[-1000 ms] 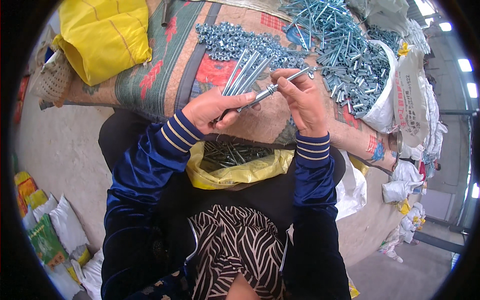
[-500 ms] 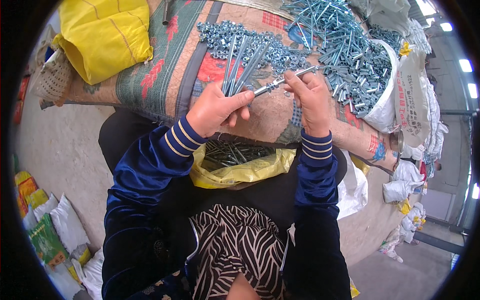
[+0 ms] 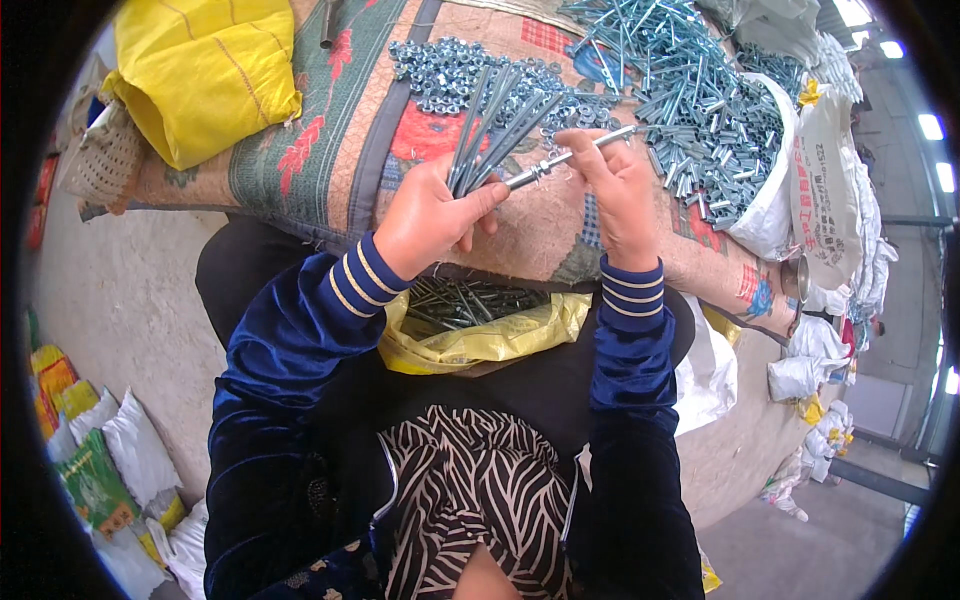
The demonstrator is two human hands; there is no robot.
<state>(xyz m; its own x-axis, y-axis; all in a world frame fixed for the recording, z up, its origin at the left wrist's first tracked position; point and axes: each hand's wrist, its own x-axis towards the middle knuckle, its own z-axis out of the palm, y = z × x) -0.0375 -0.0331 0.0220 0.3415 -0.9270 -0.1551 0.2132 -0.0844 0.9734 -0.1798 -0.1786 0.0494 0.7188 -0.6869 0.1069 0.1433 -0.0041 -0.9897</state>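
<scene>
A fan of long, thin silver bolts (image 3: pixel 490 125) sticks up out of my left hand (image 3: pixel 425 212), which is closed around them. Between its thumb and fingers the same hand also grips one bolt fitted with a nut and sleeve (image 3: pixel 541 170), pointing right and slightly up. My right hand (image 3: pixel 622 205) has its bent fingers at the far part of that bolt, just past the nut; its fingertips are partly hidden. Beyond both hands lies a heap of small nuts (image 3: pixel 450 75). Metal sleeves (image 3: pixel 715 150) are piled to the right, below loose long bolts (image 3: pixel 640 40).
A patterned quilt (image 3: pixel 300 215) covers the work surface. On it at the left lies a yellow sack (image 3: pixel 205 75). An opened yellow bag (image 3: pixel 480 345) of dark rods sits at my lap. White sacks (image 3: pixel 840 200) line the right; more bags (image 3: pixel 135 450) stand on the floor at left.
My right index finger has shifted slightly left along the bolt, and the hand has turned a little. The bolts fanned in my left hand lean a little further right.
</scene>
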